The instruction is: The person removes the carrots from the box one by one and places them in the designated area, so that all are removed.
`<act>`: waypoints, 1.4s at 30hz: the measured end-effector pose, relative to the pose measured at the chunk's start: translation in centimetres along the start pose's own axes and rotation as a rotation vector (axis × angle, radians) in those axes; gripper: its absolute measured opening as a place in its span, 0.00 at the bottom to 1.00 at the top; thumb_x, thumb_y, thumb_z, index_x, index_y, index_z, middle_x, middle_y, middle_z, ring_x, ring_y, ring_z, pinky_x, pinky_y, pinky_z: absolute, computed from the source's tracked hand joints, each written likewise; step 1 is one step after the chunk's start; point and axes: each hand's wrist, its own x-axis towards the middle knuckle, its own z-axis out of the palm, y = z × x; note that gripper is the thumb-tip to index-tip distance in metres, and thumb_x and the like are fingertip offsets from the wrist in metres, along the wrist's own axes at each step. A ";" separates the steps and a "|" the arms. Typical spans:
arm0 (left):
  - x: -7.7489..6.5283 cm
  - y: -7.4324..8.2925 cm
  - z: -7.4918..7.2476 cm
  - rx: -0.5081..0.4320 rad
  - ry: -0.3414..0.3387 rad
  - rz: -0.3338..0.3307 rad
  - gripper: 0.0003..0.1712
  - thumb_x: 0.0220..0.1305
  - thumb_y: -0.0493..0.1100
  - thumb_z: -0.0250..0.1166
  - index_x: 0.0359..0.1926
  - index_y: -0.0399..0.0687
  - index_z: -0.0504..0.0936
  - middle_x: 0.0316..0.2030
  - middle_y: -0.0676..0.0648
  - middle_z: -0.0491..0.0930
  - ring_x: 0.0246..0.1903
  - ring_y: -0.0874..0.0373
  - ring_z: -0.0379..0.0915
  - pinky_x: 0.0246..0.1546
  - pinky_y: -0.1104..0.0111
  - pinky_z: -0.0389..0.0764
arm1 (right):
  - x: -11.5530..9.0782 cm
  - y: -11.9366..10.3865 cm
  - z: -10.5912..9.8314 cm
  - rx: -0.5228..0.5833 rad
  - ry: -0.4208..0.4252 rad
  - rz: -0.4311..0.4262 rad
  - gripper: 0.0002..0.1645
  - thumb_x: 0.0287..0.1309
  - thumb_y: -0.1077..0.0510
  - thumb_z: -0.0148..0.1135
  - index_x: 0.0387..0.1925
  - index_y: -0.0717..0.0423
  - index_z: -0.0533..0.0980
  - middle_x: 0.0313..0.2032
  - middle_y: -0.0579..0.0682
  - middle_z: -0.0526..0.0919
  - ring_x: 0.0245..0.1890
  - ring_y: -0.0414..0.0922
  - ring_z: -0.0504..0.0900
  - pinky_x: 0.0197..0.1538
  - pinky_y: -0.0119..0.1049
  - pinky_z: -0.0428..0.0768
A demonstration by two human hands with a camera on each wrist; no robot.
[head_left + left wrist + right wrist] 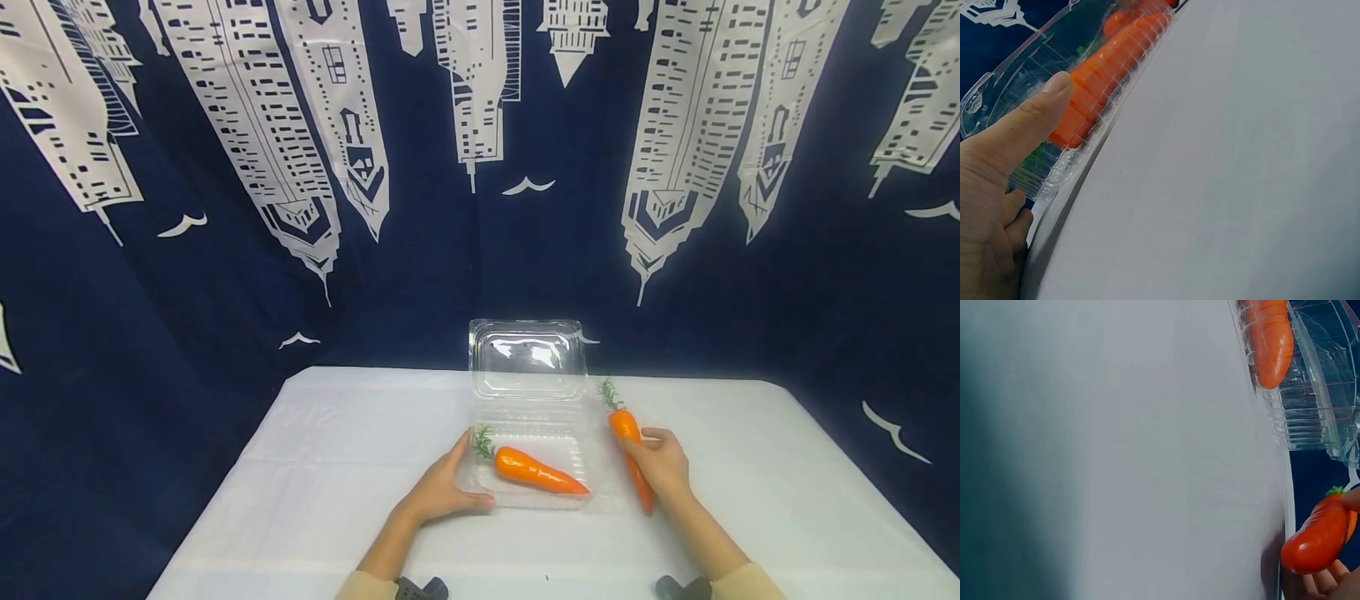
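Note:
A clear plastic clamshell container (517,502) lies on the table with its lid (528,358) raised at the back. Inside its base is a glossy orange carrot (536,471) with a green top, slanting down to the right. My left hand (442,487) holds the container's left end, thumb on the front wall and fingers along the side. Just right of the container, my right hand (663,462) grips a second carrot (624,425) between thumb and fingers. Its green top points away from me. In the right wrist view this carrot (1317,540) appears tip first.
A white-covered table (337,450) carries everything. Behind it hangs a dark blue cloth (420,275) printed with white buildings and birds. The raised lid stands near the table's back edge.

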 end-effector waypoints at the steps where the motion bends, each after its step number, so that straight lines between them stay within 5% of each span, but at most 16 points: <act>1: 0.0 0.0 0.0 -0.001 0.000 0.001 0.68 0.37 0.63 0.74 0.72 0.47 0.44 0.68 0.38 0.52 0.64 0.40 0.52 0.59 0.45 0.59 | 0.0 0.1 0.0 -0.006 -0.012 0.007 0.41 0.52 0.44 0.61 0.55 0.71 0.61 0.45 0.70 0.72 0.38 0.56 0.76 0.36 0.40 0.81; 12: 0.0 -0.2 0.1 0.015 0.001 0.003 0.68 0.36 0.64 0.74 0.72 0.47 0.44 0.68 0.39 0.53 0.64 0.41 0.53 0.60 0.46 0.60 | 0.2 0.4 -0.2 -0.080 -0.053 0.052 0.41 0.53 0.45 0.59 0.55 0.74 0.61 0.49 0.73 0.68 0.42 0.60 0.74 0.43 0.48 0.78; 29: 0.2 -0.1 0.1 0.009 -0.006 -0.038 0.69 0.35 0.66 0.73 0.72 0.52 0.44 0.68 0.41 0.52 0.65 0.43 0.52 0.61 0.47 0.59 | -0.1 -0.2 -0.4 -0.181 -0.112 0.037 0.38 0.53 0.45 0.60 0.49 0.74 0.62 0.39 0.67 0.73 0.31 0.51 0.73 0.25 0.29 0.75; 42: 0.1 0.0 -0.1 0.009 -0.012 -0.049 0.69 0.34 0.66 0.74 0.72 0.52 0.44 0.68 0.42 0.52 0.65 0.43 0.51 0.61 0.47 0.58 | -0.3 -0.3 -0.7 -0.138 -0.115 0.011 0.43 0.55 0.42 0.58 0.56 0.74 0.60 0.49 0.72 0.69 0.44 0.60 0.73 0.42 0.48 0.78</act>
